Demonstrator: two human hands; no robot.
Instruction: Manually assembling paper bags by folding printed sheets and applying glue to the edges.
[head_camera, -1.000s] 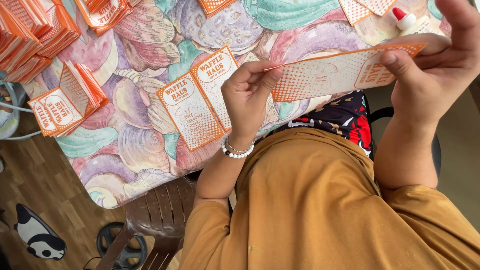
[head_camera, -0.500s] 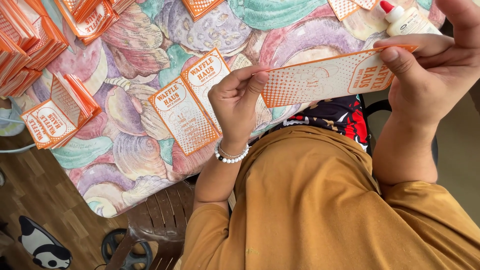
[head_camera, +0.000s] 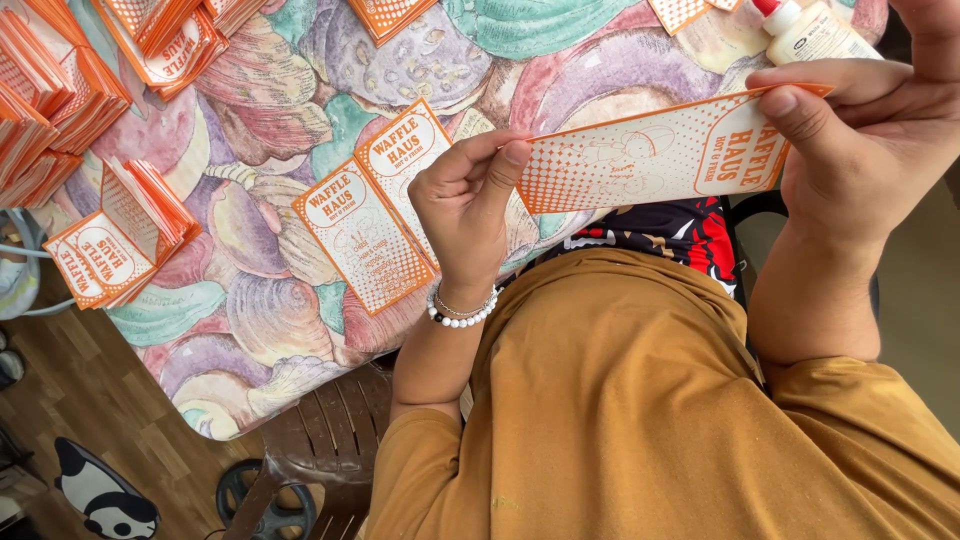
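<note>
Left grip (head_camera: 470, 205) pinches near end of orange-and-white paper sleeve (head_camera: 650, 155); right grip (head_camera: 860, 150) pinches far end. Sleeve held above table (head_camera: 260, 310) edge, long axis spanning straight between both grips, neither hand nearer.

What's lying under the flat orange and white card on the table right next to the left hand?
The flat card lies directly on the shell-patterned tablecloth, its right edge hidden behind the left hand. Whatever the cloth covers, tabletop included, cannot be seen.
</note>
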